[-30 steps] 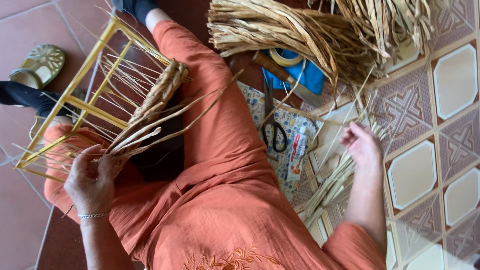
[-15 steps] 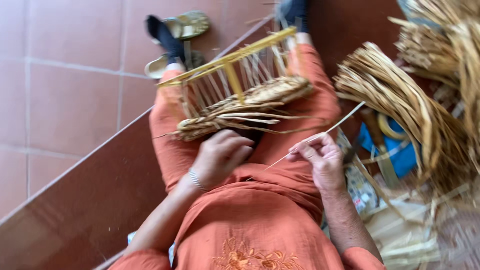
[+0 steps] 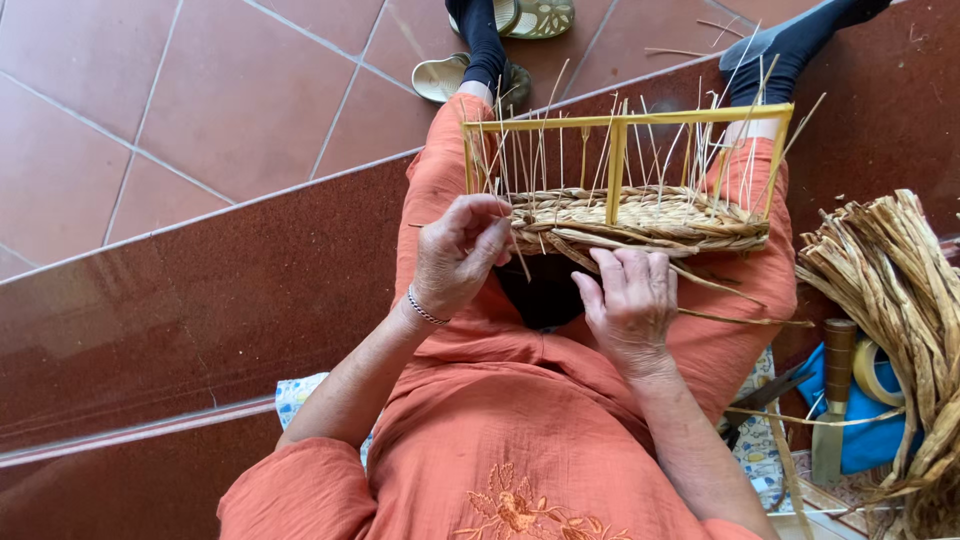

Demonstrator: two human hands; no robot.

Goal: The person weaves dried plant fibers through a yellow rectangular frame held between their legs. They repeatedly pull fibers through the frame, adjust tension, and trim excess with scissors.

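A half-woven straw basket on a yellow wooden frame (image 3: 640,215) is held on the lap, its weaving judged under way. A thin pale straw strand (image 3: 515,250) is pinched in the left hand (image 3: 455,255); the right hand (image 3: 630,300) is pressed flat, fingers together, against the woven band. Threading that strand between the upright stakes seems called for next (a bundle of dried reeds (image 3: 890,300) and a blue packet (image 3: 870,420) lie at the right).

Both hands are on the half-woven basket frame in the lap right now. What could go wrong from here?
1. The thin upright stakes stick up bare beside the left hand; they could likely bend or snap, or poke fingers.
2. The basket frame rests only on the knees, so it may tip.
3. Loose strands trail past the right hand and might snag.
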